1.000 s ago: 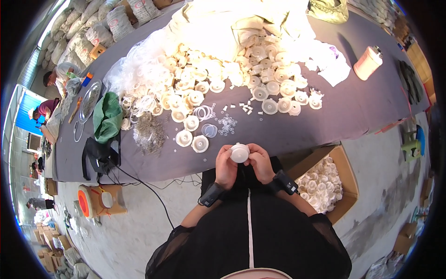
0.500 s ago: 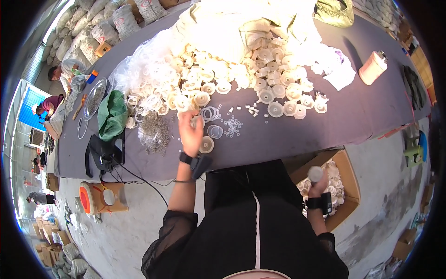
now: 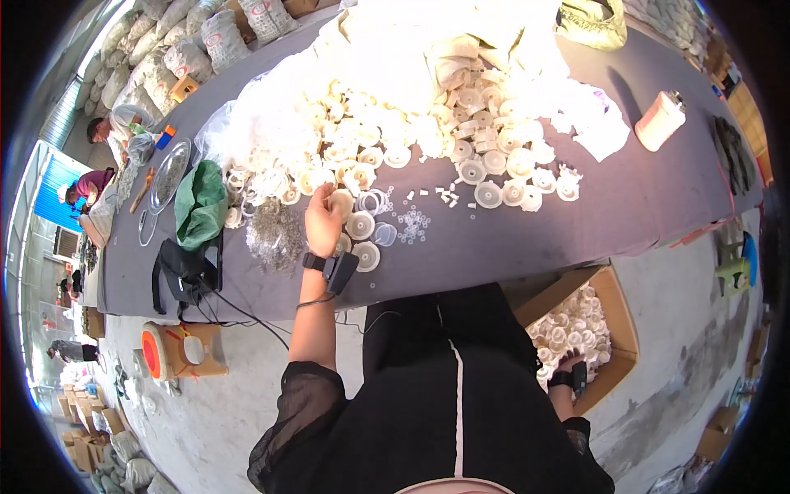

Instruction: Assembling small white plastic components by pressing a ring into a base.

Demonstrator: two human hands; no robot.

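Note:
My left hand (image 3: 322,224) is over the table at the front of a heap of cream-white round plastic parts (image 3: 346,148). Its fingers close around one white round plastic part (image 3: 341,200). Close beside that hand lie more round parts (image 3: 366,256), face up near the table's front edge. Down at the right, my right hand (image 3: 569,362) reaches into a cardboard box (image 3: 619,329) filled with similar white parts (image 3: 576,325). Its fingers look spread over them, with nothing visibly gripped.
Clear rings (image 3: 384,234), small washers (image 3: 413,224) and short white tubes (image 3: 448,198) lie by the heap. Left of it are a pile of small springs (image 3: 276,235), a green bag (image 3: 201,206) and a black pouch (image 3: 183,270) with cables. A pink bottle (image 3: 661,121) stands right.
My right hand has lowered into the box, and the round part it held is out of it. My left hand has shifted left and away; more round parts show beside it.

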